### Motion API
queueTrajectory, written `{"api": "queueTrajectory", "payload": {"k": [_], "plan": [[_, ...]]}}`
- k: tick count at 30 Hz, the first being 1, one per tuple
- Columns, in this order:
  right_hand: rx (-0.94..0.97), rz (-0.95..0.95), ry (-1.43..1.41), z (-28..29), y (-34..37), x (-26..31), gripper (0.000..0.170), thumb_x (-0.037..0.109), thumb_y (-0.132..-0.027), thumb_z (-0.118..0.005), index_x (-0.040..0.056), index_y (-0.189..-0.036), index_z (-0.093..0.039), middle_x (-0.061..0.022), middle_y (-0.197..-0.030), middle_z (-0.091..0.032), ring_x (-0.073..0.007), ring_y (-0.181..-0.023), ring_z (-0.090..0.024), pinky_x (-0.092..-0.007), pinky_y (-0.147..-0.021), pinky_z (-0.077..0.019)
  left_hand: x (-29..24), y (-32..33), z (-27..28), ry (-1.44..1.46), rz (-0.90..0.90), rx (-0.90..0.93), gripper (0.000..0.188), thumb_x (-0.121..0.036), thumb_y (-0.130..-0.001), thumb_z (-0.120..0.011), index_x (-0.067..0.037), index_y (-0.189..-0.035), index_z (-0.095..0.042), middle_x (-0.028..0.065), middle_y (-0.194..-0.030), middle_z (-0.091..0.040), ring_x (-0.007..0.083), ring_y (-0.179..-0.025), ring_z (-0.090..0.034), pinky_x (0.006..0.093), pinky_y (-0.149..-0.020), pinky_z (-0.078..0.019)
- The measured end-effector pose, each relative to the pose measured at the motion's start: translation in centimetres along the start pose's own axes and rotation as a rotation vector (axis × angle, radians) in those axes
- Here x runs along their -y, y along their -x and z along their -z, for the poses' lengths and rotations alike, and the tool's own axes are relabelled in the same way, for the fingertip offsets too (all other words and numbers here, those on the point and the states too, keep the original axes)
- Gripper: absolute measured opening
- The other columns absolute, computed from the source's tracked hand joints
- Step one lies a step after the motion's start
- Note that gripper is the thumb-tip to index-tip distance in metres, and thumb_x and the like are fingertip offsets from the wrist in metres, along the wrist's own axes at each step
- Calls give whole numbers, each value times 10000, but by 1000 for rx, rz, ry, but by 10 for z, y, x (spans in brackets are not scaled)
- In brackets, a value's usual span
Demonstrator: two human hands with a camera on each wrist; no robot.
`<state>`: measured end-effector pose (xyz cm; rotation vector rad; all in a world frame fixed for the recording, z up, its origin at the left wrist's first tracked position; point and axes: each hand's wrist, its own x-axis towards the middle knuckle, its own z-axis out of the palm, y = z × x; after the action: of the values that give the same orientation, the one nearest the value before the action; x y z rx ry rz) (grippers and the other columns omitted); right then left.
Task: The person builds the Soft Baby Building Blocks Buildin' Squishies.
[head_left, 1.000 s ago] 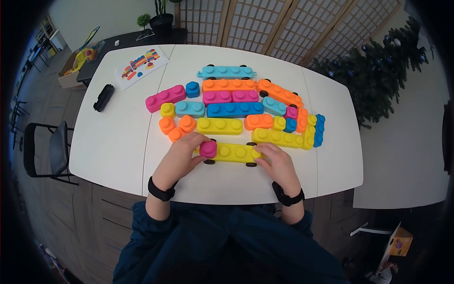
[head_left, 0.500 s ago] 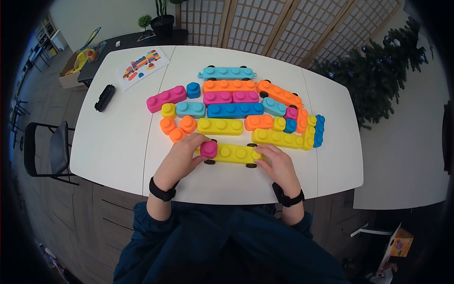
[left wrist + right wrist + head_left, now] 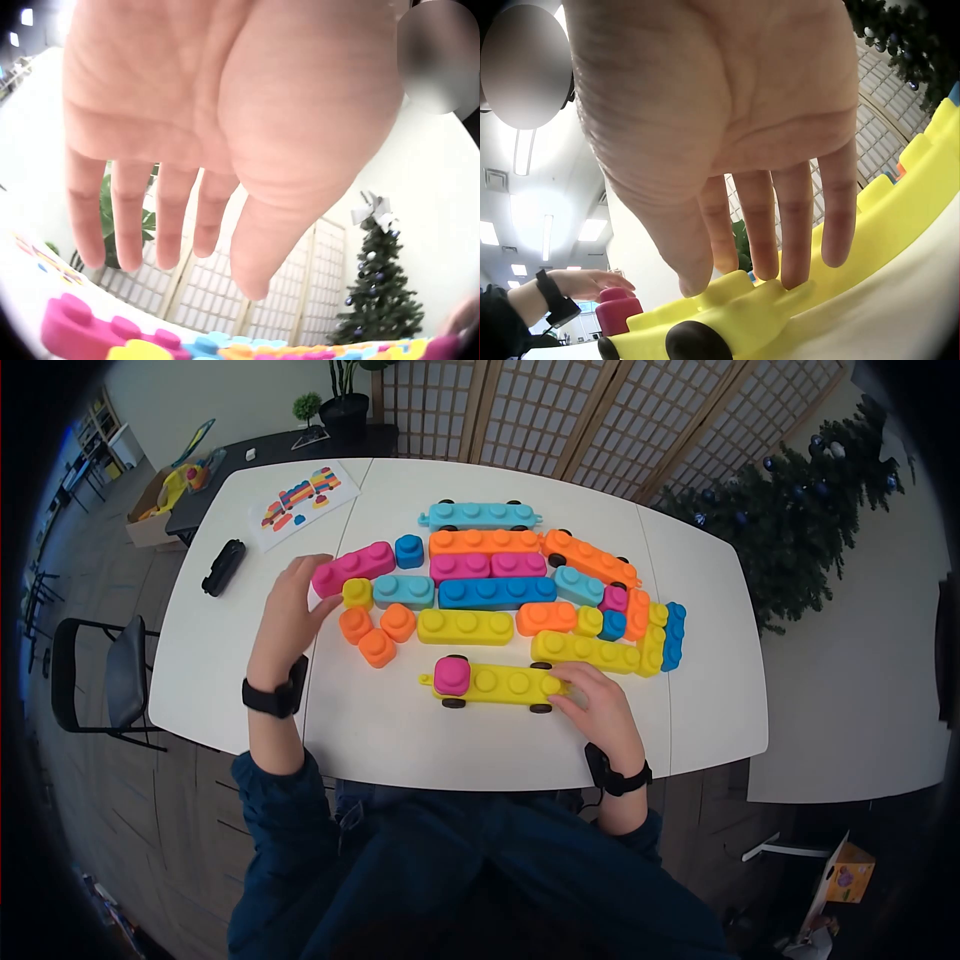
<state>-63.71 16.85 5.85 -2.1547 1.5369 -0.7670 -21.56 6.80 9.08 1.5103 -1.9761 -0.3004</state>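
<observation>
In the head view, a yellow wheeled block [image 3: 503,685] with a pink one-stud block [image 3: 452,675] on its left end stands near the table's front edge. My right hand [image 3: 606,712] holds its right end between thumb and fingers. The right wrist view shows the thumb and fingertips about the end stud of the yellow wheeled block [image 3: 727,296]. My left hand [image 3: 285,622] reaches over the left side of the table beside a long pink block [image 3: 354,568], fingertips at its left end. The left wrist view shows this hand's fingers spread and holding nothing, above the long pink block [image 3: 71,326].
Several orange one-stud blocks [image 3: 378,649] and a yellow block [image 3: 465,627] lie behind the wheeled block. Farther back are a blue block [image 3: 497,593], an orange wheeled block [image 3: 590,558] and a light blue one [image 3: 482,515]. A picture sheet [image 3: 335,500] and black case [image 3: 223,567] lie left.
My left hand has left the pink one-stud block and moved left and away from me to the long pink block. The yellow wheeled block has shifted slightly right with my right hand.
</observation>
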Motion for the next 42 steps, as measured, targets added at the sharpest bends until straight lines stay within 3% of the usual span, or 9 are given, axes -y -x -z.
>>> {"api": "queueTrajectory", "payload": {"k": [5,7,10,13,17,22,26,31,42], "plan": [[-4,26,8,-5,1,-4,312,137,-856,-782,62,-1151,-714,-103,-1192,-713,-326,-1070,-687,-375,-904,-563,55,-24,-19,-135,8,10,560,-64,-809,-818,-52,-1330,-610,167,-1259,-664,374,-1141,-637,439,-996,-522],[-4,16,-13,-6,1,-1,324,91,-843,-795,38,-1152,-712,-127,-1180,-717,-332,-1087,-690,-377,-930,-555,64,-31,-23,-154,110,167,517,-59,-801,-820,-44,-1282,-628,172,-1206,-678,371,-1101,-658,429,-954,-542],[-22,69,-3,-10,0,-3,307,117,-857,-778,73,-1155,-716,-100,-1178,-719,-319,-1063,-689,-368,-895,-567,70,-38,-25,-153,156,219,468,-44,-803,-808,-28,-1238,-636,177,-1155,-689,370,-1060,-674,431,-911,-558],[-3,72,9,-9,-1,-4,322,125,-851,-787,74,-1161,-717,-101,-1180,-721,-316,-1064,-691,-367,-897,-567,66,-33,-19,-218,151,113,416,-29,-818,-787,-18,-1205,-634,185,-1125,-690,386,-1035,-671,449,-887,-557],[19,26,5,-3,-4,2,356,141,-842,-805,81,-1182,-717,-107,-1199,-717,-317,-1077,-693,-371,-918,-564,29,-17,6,-187,69,-89,438,17,-844,-757,-20,-1258,-619,182,-1164,-679,391,-1031,-668,422,-860,-559],[-163,87,-75,12,-18,16,494,131,-811,-846,78,-1276,-689,-137,-1316,-663,-331,-1185,-657,-389,-988,-540,-63,4,15,-53,-144,-63,496,72,-849,-703,-53,-1315,-586,164,-1254,-630,365,-1119,-614,397,-871,-544],[-192,130,-125,20,-28,32,572,110,-792,-863,60,-1324,-657,-146,-1351,-643,-335,-1225,-635,-398,-999,-531,-113,19,-8,65,-238,72,504,37,-833,-722,-41,-1311,-581,171,-1293,-605,379,-1154,-587,425,-998,-496],[-233,179,-199,18,-28,35,640,79,-791,-855,39,-1378,-604,-151,-1344,-660,-277,-1157,-672,-363,-978,-540,-132,29,-39,190,-371,140,520,7,-836,-716,-42,-1330,-561,150,-1292,-590,368,-1140,-575,439,-988,-495],[-112,24,-285,12,-8,14,603,97,-807,-849,41,-1359,-614,-159,-1272,-677,-322,-1143,-669,-378,-988,-528,-137,43,-73,178,-348,245,492,-135,-859,-779,-67,-1312,-599,115,-1233,-649,322,-1138,-598,424,-1024,-450]]}}
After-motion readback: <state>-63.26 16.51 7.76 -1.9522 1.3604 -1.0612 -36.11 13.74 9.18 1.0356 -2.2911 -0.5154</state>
